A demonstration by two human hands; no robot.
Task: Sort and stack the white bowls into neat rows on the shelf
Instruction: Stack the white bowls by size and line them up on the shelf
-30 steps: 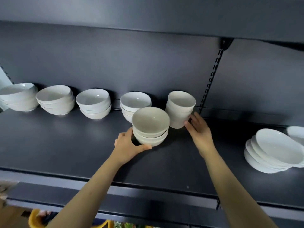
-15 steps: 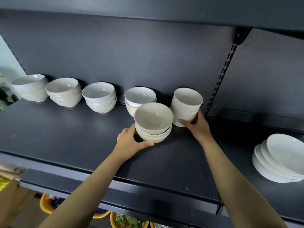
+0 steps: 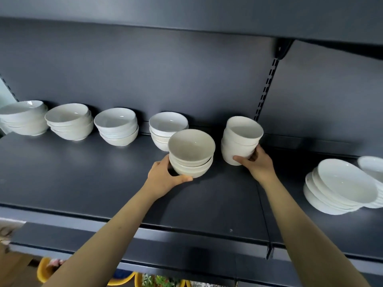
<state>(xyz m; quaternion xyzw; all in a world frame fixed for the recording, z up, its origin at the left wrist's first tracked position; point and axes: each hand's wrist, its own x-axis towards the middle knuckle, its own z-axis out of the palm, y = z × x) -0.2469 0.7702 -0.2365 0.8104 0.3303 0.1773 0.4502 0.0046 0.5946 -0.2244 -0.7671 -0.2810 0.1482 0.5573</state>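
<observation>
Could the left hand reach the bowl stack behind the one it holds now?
Probably not yet: the left hand grips the front stack, which stands before the back stack and partly hides it.

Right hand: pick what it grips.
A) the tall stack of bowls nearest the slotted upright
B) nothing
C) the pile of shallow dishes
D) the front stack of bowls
A: the right hand curls round the base of the tall stack of bowls, while the left hand holds the front stack of bowls.

Dim cool light, soft sheen on dark shelf (image 3: 83, 183), wide-angle bending at edges, slight blur
</observation>
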